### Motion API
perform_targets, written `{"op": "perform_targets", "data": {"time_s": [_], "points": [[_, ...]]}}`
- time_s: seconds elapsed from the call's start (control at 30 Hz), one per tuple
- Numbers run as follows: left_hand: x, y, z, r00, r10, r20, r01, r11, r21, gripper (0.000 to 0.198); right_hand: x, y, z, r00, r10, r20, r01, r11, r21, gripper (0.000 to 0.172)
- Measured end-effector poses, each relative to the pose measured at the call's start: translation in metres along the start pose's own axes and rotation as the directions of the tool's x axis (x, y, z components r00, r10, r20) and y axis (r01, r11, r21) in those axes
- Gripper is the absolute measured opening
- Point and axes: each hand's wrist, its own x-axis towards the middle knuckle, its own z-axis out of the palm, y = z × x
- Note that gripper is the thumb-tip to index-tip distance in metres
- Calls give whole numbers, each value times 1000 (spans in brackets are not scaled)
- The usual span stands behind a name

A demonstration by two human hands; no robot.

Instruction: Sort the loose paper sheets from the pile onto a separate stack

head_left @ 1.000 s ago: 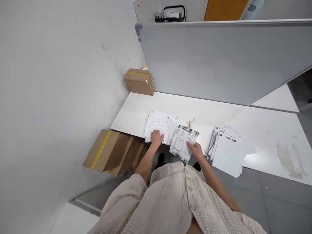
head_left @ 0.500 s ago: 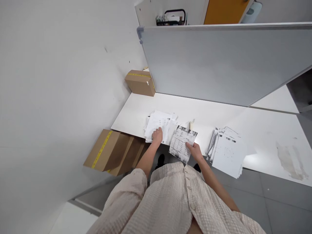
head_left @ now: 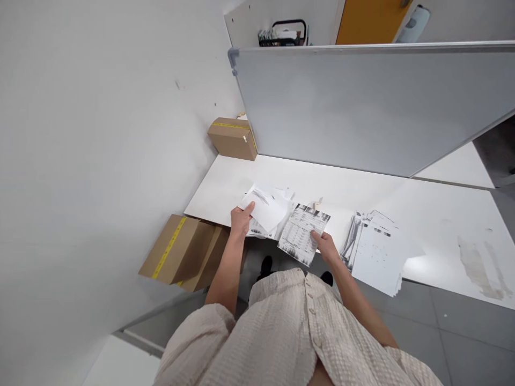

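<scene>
My left hand (head_left: 241,219) pinches the left edge of a mostly white sheet of paper (head_left: 270,210), lifted and tilted above a loose paper pile (head_left: 257,229) at the table's front edge. In my right hand (head_left: 325,245) is a printed sheet (head_left: 302,234) with dark smudged ends, gripped at its right side with the thumb on top. Whether more sheets lie under it I cannot tell. A second stack of papers (head_left: 374,256) lies to the right of that hand, partly over the table edge. Behind the printed sheet sits a small beige object (head_left: 316,205).
The white table (head_left: 436,225) runs along a grey upright panel (head_left: 341,107). One cardboard box (head_left: 231,140) stands at the back left corner; more cardboard boxes (head_left: 177,249) are below the table's left end. A dark wire basket (head_left: 284,35) shows beyond the panel.
My left hand has picked up a sheet from the left pile and moved left, turning its paler side up. My right hand has shifted slightly right with the printed sheet.
</scene>
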Motion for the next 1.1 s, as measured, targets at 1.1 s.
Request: {"op": "perform_targets", "data": {"time_s": [1.1], "points": [[6,-77,-22,928,-144,345,-135,732,668,37,-3,19,3,1000,-15,-19,14,1000,-17,47]]}}
